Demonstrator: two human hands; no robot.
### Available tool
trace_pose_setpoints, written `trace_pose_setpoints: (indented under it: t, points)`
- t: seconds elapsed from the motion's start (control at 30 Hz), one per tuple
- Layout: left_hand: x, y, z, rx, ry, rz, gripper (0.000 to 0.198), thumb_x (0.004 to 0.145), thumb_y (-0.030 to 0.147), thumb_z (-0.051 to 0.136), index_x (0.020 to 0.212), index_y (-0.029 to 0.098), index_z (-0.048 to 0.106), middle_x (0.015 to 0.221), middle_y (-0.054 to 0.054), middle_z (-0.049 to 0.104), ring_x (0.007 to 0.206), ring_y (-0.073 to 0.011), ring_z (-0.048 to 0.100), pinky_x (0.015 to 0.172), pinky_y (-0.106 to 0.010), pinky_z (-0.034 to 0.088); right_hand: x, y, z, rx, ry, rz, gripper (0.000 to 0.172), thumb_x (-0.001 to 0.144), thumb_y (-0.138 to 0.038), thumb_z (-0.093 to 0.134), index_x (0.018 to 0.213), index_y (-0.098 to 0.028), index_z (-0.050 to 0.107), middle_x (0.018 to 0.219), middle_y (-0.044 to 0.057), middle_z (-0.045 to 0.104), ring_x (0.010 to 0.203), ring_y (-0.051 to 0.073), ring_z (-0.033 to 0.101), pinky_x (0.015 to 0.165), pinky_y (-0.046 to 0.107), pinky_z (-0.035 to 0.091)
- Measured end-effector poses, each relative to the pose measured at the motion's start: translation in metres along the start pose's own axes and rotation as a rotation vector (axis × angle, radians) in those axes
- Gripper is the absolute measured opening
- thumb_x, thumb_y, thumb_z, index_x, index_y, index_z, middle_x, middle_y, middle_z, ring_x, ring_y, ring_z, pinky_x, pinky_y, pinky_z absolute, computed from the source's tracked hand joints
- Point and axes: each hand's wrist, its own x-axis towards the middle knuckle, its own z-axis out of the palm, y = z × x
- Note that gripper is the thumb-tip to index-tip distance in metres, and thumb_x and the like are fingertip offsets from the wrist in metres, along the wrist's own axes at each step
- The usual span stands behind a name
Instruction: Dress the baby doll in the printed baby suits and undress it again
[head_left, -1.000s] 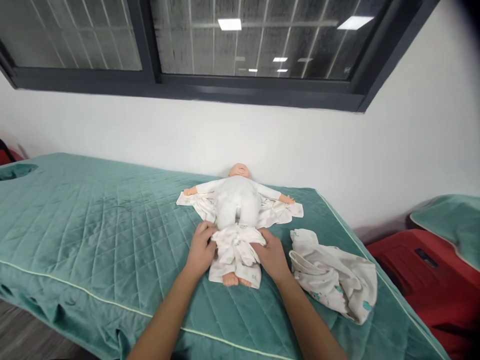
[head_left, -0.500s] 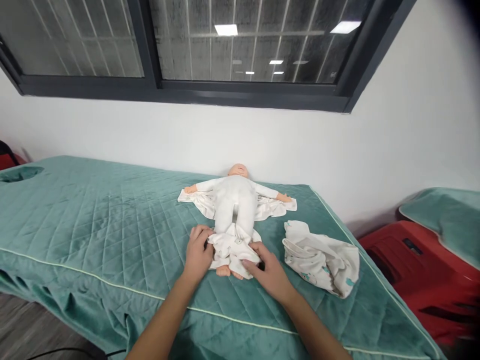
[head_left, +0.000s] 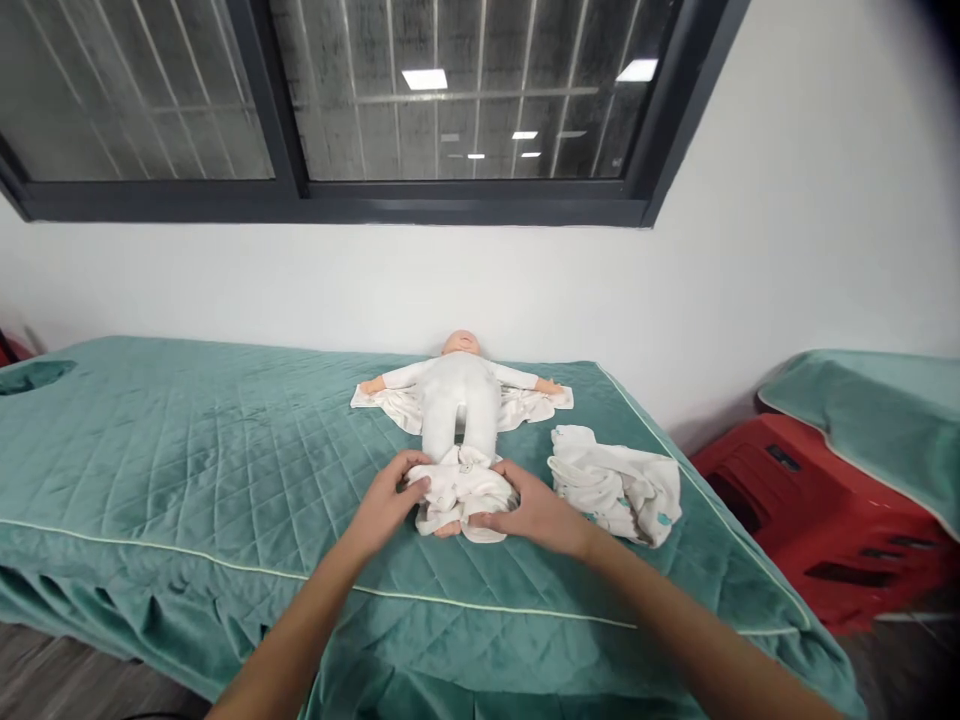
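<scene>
A baby doll (head_left: pixel 459 390) with a white cloth body lies on its back, arms spread over an opened white garment (head_left: pixel 401 405). White printed baby pants (head_left: pixel 461 490) are bunched round its lower legs, and part of a foot shows below them. My left hand (head_left: pixel 390 500) grips the left side of the pants between thumb and fingers. On the right side, my right hand (head_left: pixel 529 510) holds the fabric the same way, thumb in front. A crumpled white cloth with green prints (head_left: pixel 619 485) lies to the right of my right hand.
The doll lies on a green quilted bed cover (head_left: pixel 225 470) with pale piping at its edge. A red plastic stool (head_left: pixel 810 510), partly under another green cover (head_left: pixel 877 420), stands at the right. Behind the bed are a white wall and a dark-framed window (head_left: pixel 465 205).
Both hands have shifted slightly up the doll's legs with the bunched pants, and my right hand has turned more sideways. The camera view has shifted a little to the right.
</scene>
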Motion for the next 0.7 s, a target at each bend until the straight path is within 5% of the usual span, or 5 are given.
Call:
trace_pose_setpoints:
  t: [0.23, 0.47, 0.7]
  points:
    - [-0.010, 0.028, -0.010, 0.150, -0.291, -0.065, 0.040, 0.077, 0.053, 0.067, 0.097, 0.019, 0.060, 0.091, 0.000, 0.063, 0.081, -0.0179, 0.056, 0.071, -0.026, 0.044, -0.007, -0.029, -0.018, -0.086, -0.062, 0.078, 0.035, 0.062, -0.032, 0.080, 0.091, -0.020, 0.064, 0.085, -0.001, 0.067, 0.078, 0.018, 0.060, 0.064, 0.025, 0.045]
    - [-0.030, 0.059, -0.018, 0.160, -0.445, -0.024, 0.049, 0.081, 0.051, 0.063, 0.122, 0.024, 0.062, 0.127, -0.003, 0.064, 0.114, -0.0273, 0.058, 0.098, -0.034, 0.043, -0.022, -0.053, -0.024, 0.202, -0.231, 0.262, 0.025, 0.065, -0.025, 0.073, 0.089, -0.019, 0.068, 0.083, 0.001, 0.069, 0.076, 0.018, 0.062, 0.062, 0.024, 0.045]
    - [-0.033, 0.092, -0.037, 0.242, -0.535, -0.089, 0.045, 0.079, 0.054, 0.065, 0.112, 0.024, 0.069, 0.107, -0.002, 0.070, 0.095, -0.0262, 0.064, 0.079, -0.030, 0.049, -0.020, -0.082, -0.039, 0.238, -0.350, 0.260, 0.018, 0.064, -0.019, 0.074, 0.080, -0.019, 0.067, 0.082, -0.001, 0.069, 0.077, 0.017, 0.063, 0.064, 0.024, 0.046]
